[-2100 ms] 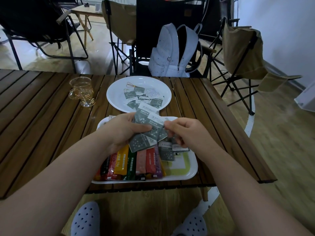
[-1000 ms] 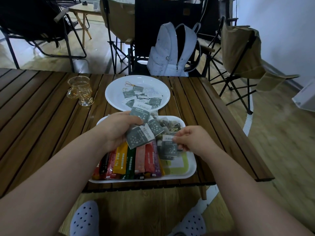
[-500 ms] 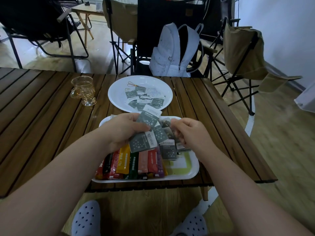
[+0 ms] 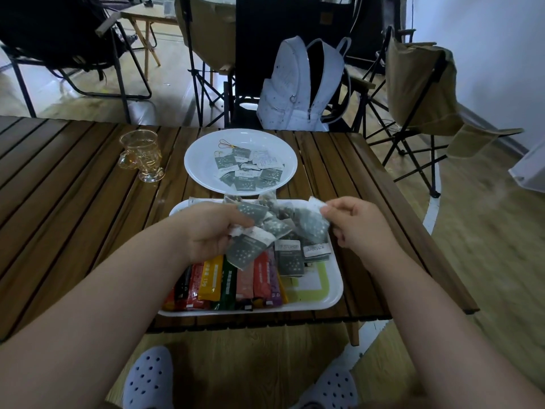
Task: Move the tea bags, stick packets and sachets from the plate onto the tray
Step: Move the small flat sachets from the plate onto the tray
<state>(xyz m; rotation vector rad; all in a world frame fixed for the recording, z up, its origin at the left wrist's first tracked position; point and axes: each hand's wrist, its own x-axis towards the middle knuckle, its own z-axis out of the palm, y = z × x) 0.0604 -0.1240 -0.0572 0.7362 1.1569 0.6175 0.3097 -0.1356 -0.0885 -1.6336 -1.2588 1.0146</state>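
Sachets in the left hand: the left hand (image 4: 211,231) hovers over the far left part of the tray (image 4: 333,296), its grip closed on a fanned bunch of grey sachets (image 4: 247,250), thumb on top and the other fingers hidden beneath.
Sachet in the right hand: the right hand (image 4: 358,224) pinches the white top edge of one dark sachet (image 4: 312,224) between thumb and forefinger; the packet hangs tilted over the far right part of the tray.
How they will handle: light, thin and limp, I judge; glossy film that may slide in a fanned bunch, so a loose hold could shed one. The sealed top edge is the firmest place to take hold; squeezing the filled middle risks crumpling.
Hand pose: both forearms reach in from the near side, wrists low, palms turned inward toward each other, hands apart with the tray's middle between them.
Already on the tray: a row of coloured stick packets (image 4: 233,278) along the near left, two grey sachets (image 4: 290,258) lying flat to their right, and tea bags (image 4: 280,208) at the far edge.
Left on the plate: a loose heap of small sachets and tags (image 4: 247,171) on the white plate (image 4: 197,160), just beyond the tray.
Nearby on the desk (image 4: 73,202): a glass cup (image 4: 141,156), well left of the plate.
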